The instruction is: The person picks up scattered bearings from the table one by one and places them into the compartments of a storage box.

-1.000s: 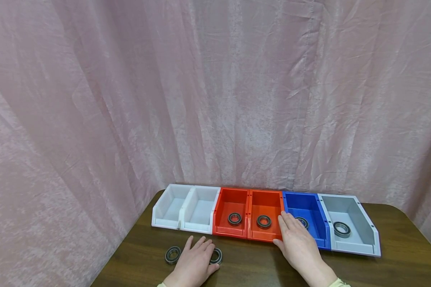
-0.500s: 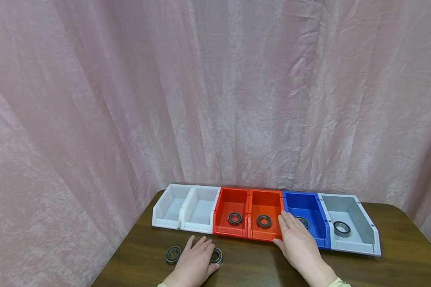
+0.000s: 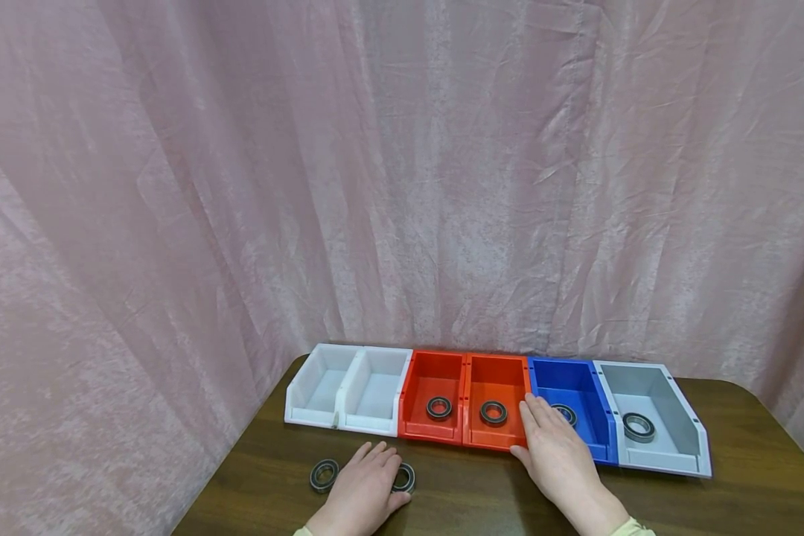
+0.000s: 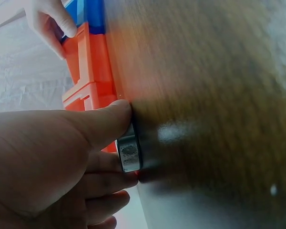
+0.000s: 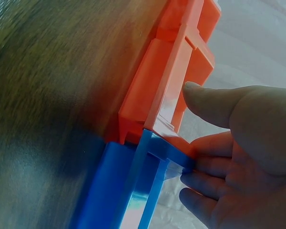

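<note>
My left hand [image 3: 365, 491] is over the table at the front, thumb and fingers on either side of a ball bearing [image 3: 407, 477], pinching it while it lies flat. In the left wrist view the bearing's [image 4: 129, 155] rim shows between thumb and fingertips. Another bearing [image 3: 324, 475] lies just left of that hand. My right hand [image 3: 557, 458] rests with straight fingers on the wall between the orange bin [image 3: 496, 372] and the blue bin [image 3: 563, 376], holding nothing. Bearings lie in the orange bin [image 3: 493, 413] and, partly hidden, in the blue one [image 3: 566, 414].
Two white bins [image 3: 383, 380] stand at the left of the row with no bearing in them. A red bin [image 3: 438, 368] holds one bearing [image 3: 438, 408]. At the right end a grey bin [image 3: 643, 394] holds another bearing [image 3: 639, 427]. A pink curtain [image 3: 442, 186] hangs behind the wooden table [image 3: 469, 491].
The left hand's fingers have drawn in slightly beside the bearing. My right hand stays in place, and the bins and bearings have not visibly moved.
</note>
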`<state>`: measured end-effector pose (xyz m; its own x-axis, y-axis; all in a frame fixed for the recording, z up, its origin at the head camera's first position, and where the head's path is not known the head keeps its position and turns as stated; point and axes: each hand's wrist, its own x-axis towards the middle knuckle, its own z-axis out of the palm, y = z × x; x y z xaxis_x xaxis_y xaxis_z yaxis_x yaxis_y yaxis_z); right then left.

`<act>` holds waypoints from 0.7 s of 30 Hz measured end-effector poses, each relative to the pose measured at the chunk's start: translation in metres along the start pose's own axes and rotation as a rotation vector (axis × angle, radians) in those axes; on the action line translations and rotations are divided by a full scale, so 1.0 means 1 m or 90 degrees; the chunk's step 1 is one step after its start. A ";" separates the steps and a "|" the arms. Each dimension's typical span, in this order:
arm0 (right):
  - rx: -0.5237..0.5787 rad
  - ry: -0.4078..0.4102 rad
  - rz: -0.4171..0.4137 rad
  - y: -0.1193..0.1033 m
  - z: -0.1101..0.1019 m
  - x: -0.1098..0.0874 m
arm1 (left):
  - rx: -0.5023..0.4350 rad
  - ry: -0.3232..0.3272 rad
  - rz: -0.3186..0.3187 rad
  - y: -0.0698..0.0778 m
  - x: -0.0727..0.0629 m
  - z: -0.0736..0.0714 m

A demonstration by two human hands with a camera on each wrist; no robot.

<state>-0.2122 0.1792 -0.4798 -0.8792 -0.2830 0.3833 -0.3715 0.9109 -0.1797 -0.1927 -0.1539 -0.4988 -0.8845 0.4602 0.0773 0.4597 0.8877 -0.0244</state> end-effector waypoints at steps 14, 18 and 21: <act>0.001 -0.005 -0.001 0.000 -0.001 0.000 | 0.007 0.046 0.020 0.003 -0.003 -0.005; 0.001 0.001 -0.003 0.001 -0.001 0.000 | 0.011 0.054 0.024 0.005 -0.004 -0.010; 0.002 0.003 -0.003 0.000 -0.001 0.000 | 0.009 0.064 0.029 0.005 -0.004 -0.014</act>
<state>-0.2120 0.1799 -0.4795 -0.8759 -0.2857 0.3888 -0.3767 0.9085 -0.1810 -0.1854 -0.1513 -0.4856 -0.8496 0.4972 0.1758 0.4979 0.8661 -0.0435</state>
